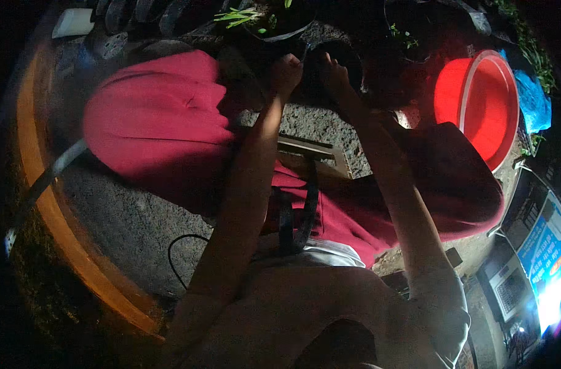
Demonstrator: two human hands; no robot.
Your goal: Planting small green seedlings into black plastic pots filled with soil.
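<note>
Both arms reach out over rough grey ground [308,122] between my knees, which are covered in red trousers [160,106]. My left hand [288,73] has curled fingers, and a thin glinting object [306,47] shows just beside it; whether I grip it cannot be told. A short gap to the right lies my right hand [334,73], fingers bent, over a very dark patch that may be a container. Shadow hides what it touches. Beyond the hands, cut green stems [236,17] lie near a pale curved rim [289,34].
A red plastic basin [467,108] leans at right, with a blue plastic bag [533,101] behind it. A bright sign bearing writing [545,249] stands lower right. Slatted wood [315,150] lies between my legs. An orange curved edge [45,184] and a grey pipe [54,173] are at left.
</note>
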